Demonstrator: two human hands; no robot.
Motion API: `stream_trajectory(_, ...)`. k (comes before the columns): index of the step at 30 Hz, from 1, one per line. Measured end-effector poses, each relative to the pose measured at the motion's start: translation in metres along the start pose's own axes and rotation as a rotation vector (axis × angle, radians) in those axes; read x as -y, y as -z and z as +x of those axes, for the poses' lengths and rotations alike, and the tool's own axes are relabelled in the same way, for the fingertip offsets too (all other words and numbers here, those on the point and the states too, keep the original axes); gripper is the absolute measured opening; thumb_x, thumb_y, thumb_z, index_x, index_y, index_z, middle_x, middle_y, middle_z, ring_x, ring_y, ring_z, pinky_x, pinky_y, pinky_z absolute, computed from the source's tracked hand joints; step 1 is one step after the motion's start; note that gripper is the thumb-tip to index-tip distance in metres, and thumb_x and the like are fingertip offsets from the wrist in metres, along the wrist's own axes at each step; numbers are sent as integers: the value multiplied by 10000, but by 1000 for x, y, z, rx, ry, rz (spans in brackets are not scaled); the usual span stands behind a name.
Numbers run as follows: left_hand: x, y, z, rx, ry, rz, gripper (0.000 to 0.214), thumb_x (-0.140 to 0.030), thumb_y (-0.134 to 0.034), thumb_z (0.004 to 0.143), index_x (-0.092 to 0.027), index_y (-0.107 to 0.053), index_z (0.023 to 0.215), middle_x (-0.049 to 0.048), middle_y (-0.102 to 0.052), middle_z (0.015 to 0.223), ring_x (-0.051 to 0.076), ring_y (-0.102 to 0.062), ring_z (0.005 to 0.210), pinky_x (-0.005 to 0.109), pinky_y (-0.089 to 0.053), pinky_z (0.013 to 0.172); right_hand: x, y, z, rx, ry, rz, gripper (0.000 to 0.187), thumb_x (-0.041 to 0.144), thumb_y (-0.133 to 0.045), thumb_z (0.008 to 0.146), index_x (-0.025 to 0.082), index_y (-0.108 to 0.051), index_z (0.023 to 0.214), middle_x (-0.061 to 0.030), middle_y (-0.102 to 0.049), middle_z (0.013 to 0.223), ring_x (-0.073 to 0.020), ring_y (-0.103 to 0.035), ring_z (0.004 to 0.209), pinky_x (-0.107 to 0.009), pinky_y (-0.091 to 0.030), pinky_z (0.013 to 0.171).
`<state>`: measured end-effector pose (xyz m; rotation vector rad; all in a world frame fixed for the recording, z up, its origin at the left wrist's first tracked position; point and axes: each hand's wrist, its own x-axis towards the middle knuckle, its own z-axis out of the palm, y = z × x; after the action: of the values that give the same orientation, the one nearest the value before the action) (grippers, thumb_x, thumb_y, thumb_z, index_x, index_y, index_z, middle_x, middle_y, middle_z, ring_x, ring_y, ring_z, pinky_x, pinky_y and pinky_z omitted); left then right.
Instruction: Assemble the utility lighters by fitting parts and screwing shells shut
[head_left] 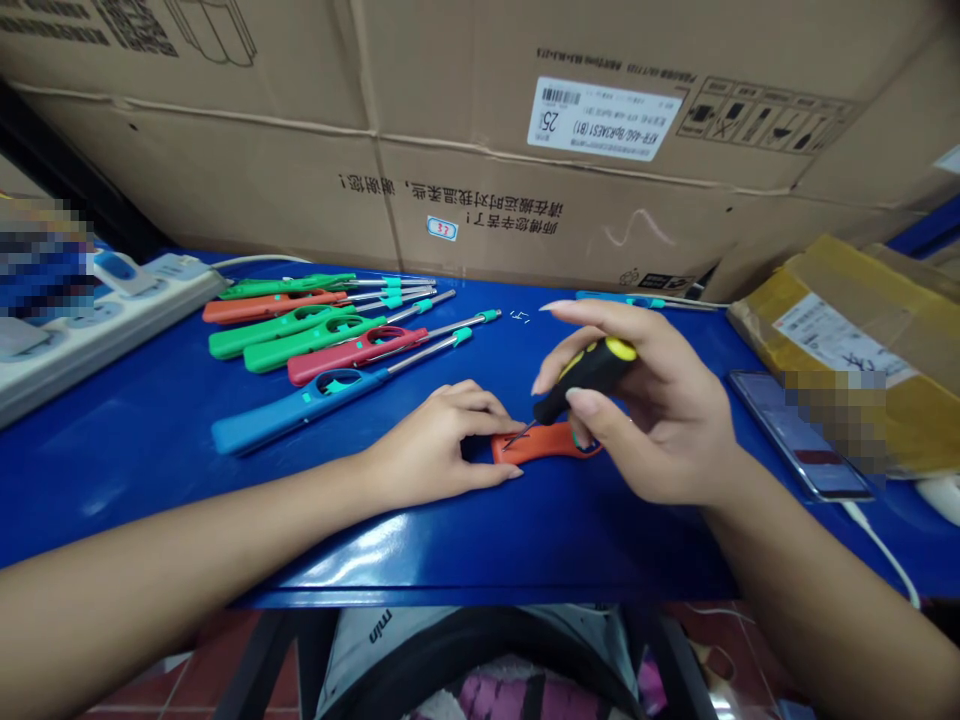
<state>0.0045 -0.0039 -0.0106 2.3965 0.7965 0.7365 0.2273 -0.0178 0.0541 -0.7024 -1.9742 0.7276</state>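
Pinning the orange lighter body (pixel 544 442) down between our hands: left hand (pixel 442 440) pinching its near end, right hand (pixel 660 420) wrapped round the screwdriver (pixel 589 372), tip on it. Looks like light, slick plastic that probably skids, so it's best held by its flat sides.

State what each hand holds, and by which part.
The right hand grips a screwdriver by its black-and-yellow handle, with the tip on the orange lighter. The left hand pinches that lighter's left end against the table.
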Motion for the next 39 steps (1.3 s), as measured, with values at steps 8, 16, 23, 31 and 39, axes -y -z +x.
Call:
stream_trajectory(8, -1, 0, 0, -2, -6, -13, 308, -353, -790, 848, -179, -757, 1100, 54, -728, 1009, 212, -621, 952, 372, -472, 908, -7, 4, 4, -21, 83, -194, 458, 381, -548, 1000, 308, -506, 1449, -66, -703, 1181, -182, -697, 811, -319, -601, 662)
stream_trajectory(16, -1, -1, 1, -5, -8, 1, 329, -351, -777, 860, -181, -749, 1139, 56, -729, 1032, 211, -621, 961, 370, -472, 908, -11, 2, 2, -185, 312, -357, 268, 319, -649, 948, 190, -667, 1183, -67, -747, 1024, -166, -713, 767, -302, -602, 730)
stream_trajectory(23, -1, 0, 0, -7, -16, 22, 332, -351, -770, 866, -184, -744, 1152, 56, -728, 1033, 212, -621, 956, 381, -473, 908, -10, 1, 4, -181, 259, -380, 295, 300, -702, 899, 235, -647, 1180, -25, -725, 940, -147, -665, 667, -268, -572, 582)
stream_trajectory(31, -1, 0, 0, 21, -6, 31, 322, -345, -765, 871, -186, -741, 1150, 53, -724, 1045, 213, -621, 971, 384, -466, 926, -16, 2, 2, -121, 222, -301, 351, 312, -583, 972, 222, -568, 1311, -65, -721, 1010, -167, -691, 729, -302, -595, 638)
stream_trajectory(39, -3, 1, 1, 24, -10, 28, 312, -342, -765, 871, -172, -748, 1132, 53, -724, 1031, 206, -619, 957, 377, -469, 910, -13, 4, 1, 0, 175, -284, 485, 315, -464, 1022, 228, -402, 1495, -90, -687, 1153, -192, -719, 875, -320, -626, 693)
